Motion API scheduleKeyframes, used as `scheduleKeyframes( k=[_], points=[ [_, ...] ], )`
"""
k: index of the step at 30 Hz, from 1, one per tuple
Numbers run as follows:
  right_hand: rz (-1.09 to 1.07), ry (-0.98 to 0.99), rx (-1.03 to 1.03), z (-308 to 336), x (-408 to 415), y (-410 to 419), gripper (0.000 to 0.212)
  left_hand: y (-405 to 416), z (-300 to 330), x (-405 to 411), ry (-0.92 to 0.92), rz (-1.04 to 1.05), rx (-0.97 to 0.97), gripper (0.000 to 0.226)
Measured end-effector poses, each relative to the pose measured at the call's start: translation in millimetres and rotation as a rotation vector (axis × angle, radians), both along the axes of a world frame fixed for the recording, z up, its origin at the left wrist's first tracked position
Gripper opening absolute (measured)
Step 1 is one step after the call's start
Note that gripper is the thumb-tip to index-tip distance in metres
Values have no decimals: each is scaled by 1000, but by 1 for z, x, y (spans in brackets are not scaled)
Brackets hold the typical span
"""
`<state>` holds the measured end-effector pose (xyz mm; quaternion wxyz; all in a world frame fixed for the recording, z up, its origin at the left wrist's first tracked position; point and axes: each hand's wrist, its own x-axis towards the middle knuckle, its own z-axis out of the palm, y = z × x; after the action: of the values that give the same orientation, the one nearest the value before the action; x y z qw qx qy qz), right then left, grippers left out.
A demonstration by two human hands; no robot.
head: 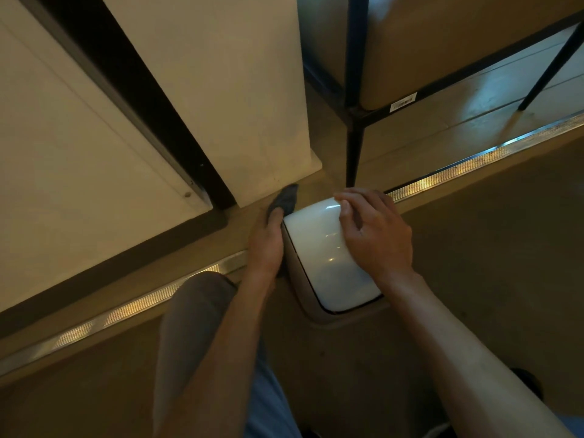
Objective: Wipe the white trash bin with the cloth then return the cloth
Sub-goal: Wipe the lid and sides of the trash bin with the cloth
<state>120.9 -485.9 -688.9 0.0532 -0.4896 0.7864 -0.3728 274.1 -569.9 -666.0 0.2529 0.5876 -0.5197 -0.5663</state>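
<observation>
The white trash bin (328,257) sits on the floor near the middle of the frame, and we look down on its shiny round lid. The left hand (265,241) is just left of the bin, down along its side. Its fingers are curled around a dark cloth (286,199), and it holds the cloth against the bin's upper left corner. One end of the cloth sticks out past the fingers, toward the upper left of the frame. The right hand (376,235) rests on top of the lid, on its right side. Its fingers are loosely bent and a little apart, and the fingertips touch the far edge of the lid. It holds nothing. Both bare arms reach up from the bottom of the frame. A knee (196,298) in grey cloth shows at the lower left. A shiny metal strip (474,167) runs across the floor behind the bin. A black metal rack (354,105) stands at the upper right.
</observation>
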Motion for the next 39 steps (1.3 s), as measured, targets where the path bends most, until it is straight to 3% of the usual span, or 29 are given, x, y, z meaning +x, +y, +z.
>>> scheduleKeyframes(
  k=[2, 4, 8, 16, 23, 32, 39],
  points=[
    [-10, -23, 23, 1, 0, 0, 28, 38, -15, 12, 81, 145, -19, 34],
    [-11, -39, 29, 1, 1, -1, 28, 84, -25, 20, 57, 234, -26, 25],
    [12, -22, 17, 1, 2, 1, 29, 143, -23, 19, -1, 238, -68, 45],
    [0, -1, 30, 2, 1, -1, 29, 54, -17, 9, 7, 74, -452, 37],
    [-2, -14, 21, 2, 1, 0, 29, 141, -56, 37, -294, -103, -747, 44],
    [5, -1, 26, 1, -1, -1, 29, 38, -11, 6, -322, -89, -674, 41],
    [13, -18, 18, 1, -1, 0, 28, 118, -42, 41, -488, -257, -917, 45]
  ],
)
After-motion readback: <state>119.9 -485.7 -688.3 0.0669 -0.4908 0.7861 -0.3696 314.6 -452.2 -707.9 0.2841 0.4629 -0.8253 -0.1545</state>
